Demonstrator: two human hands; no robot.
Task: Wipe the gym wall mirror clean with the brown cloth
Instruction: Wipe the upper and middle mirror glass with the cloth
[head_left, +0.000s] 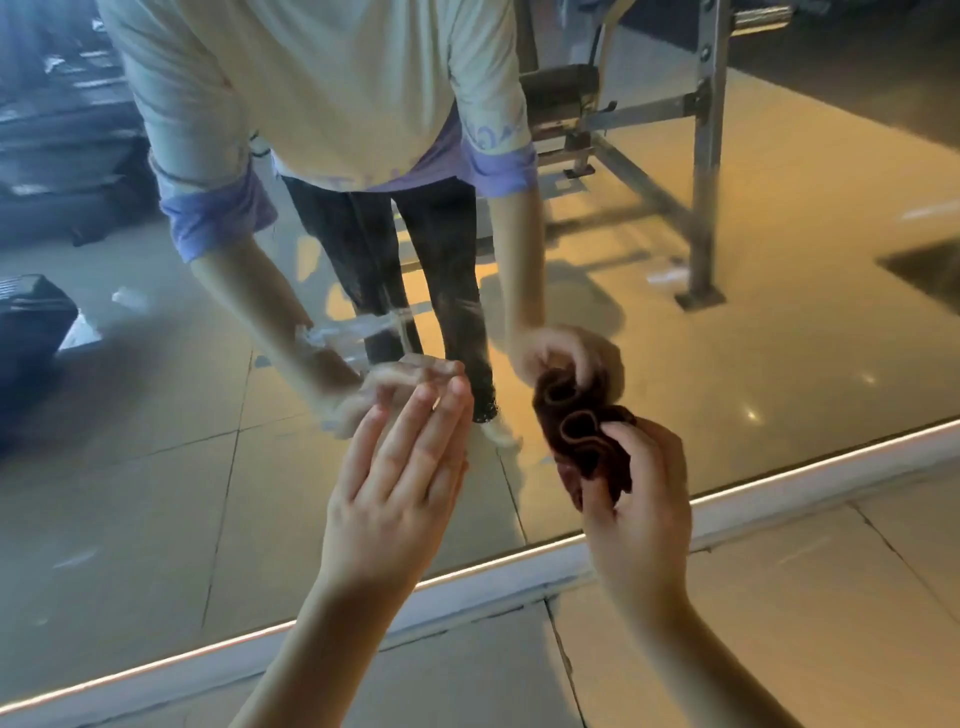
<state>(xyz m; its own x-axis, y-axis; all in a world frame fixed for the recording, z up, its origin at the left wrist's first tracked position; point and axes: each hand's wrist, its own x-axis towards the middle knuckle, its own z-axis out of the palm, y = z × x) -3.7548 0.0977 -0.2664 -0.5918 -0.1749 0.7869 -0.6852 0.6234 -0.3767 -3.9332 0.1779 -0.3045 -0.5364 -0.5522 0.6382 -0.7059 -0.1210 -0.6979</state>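
Cloth bunched in my right hand, the glass not yet clean.

Nearest, at six o'clock, are the floor tiles (467, 675) and the white strip (519, 577) under the glass. My left hand (400, 483) is flat, fingers straight and together, tips up by the mirror (156, 493); I cannot tell if they touch it. At its three o'clock my right hand (641, 514) pinches the brown cloth (584, 441), crumpled in wavy folds, its top edge at the glass. Beyond, from nine round to three, the mirror looks hazy and streaked, so I judge most of the wiping is left. A weight bench (649, 130) shows reflected at one o'clock.
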